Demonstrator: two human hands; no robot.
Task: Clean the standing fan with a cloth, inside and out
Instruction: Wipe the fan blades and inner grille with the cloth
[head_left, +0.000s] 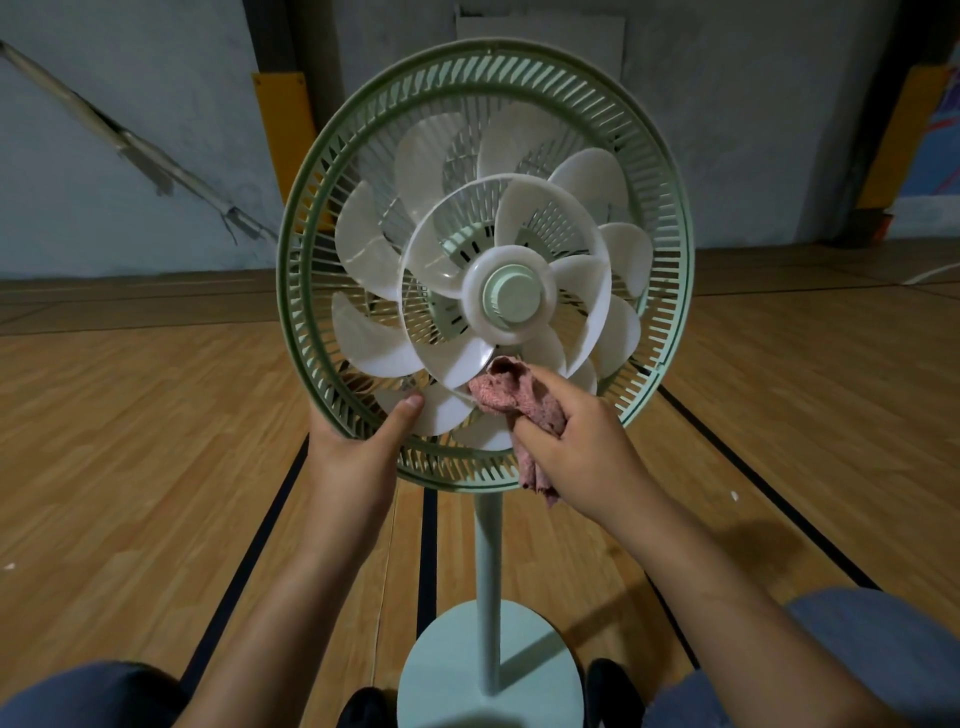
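— What is shown here?

— A standing fan (485, 270), its front grille removed, is seen on a wooden gym floor (156, 441). The rear guard's lower rim (332, 410) is gripped by the left hand (358, 457), thumb laid inside against a blade. A pink cloth (501, 392) is bunched in the curled fingers of the right hand (576, 441) and pressed to the lower white blades (441, 358), just under the hub (511, 296).

— How is this step best done?

— Probably, each blade should be wiped from hub to tip while the rotor is kept from turning; light pressure is advised, since thin plastic may flex.
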